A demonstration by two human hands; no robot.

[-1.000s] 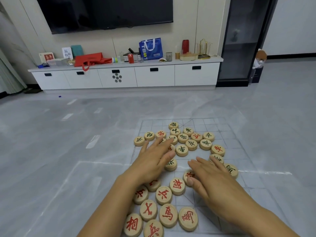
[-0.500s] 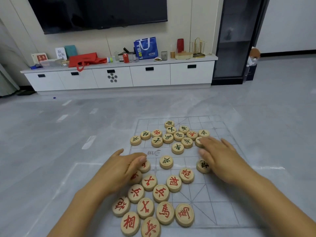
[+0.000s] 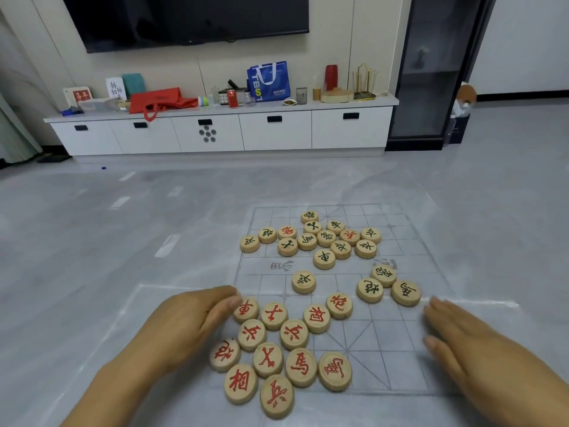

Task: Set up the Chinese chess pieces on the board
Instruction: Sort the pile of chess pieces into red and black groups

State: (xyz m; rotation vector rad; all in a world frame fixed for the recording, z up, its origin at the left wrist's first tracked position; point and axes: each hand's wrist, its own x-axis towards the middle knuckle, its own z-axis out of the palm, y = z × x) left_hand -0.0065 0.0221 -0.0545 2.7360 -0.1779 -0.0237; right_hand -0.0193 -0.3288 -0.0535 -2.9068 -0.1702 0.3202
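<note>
A thin clear chess board [image 3: 409, 241] with a printed grid lies on the grey floor. Several round wooden pieces with red characters [image 3: 294, 334] cluster at its near left. Several pieces, mostly with black characters [image 3: 324, 258], sit in a bunch at the far side, and three black ones [image 3: 383, 275] lie at the middle right. My left hand [image 3: 187, 325] rests palm down at the board's left edge, its fingertips touching the red piece [image 3: 246, 309] at the cluster's top left. My right hand [image 3: 462, 343] lies flat with straight fingers on the board's right edge, holding nothing.
A long white low cabinet [image 3: 221, 131] stands along the far wall, with a red bag [image 3: 160, 101], a blue bag [image 3: 268, 81] and small items on top. A dark glass cabinet [image 3: 431, 72] stands at the right. A black screen [image 3: 184, 20] hangs above.
Both hands drew apart, the left to the board's left edge, the right to its right edge. Black pieces at the right were pushed nearer; red ones gathered at the near left.
</note>
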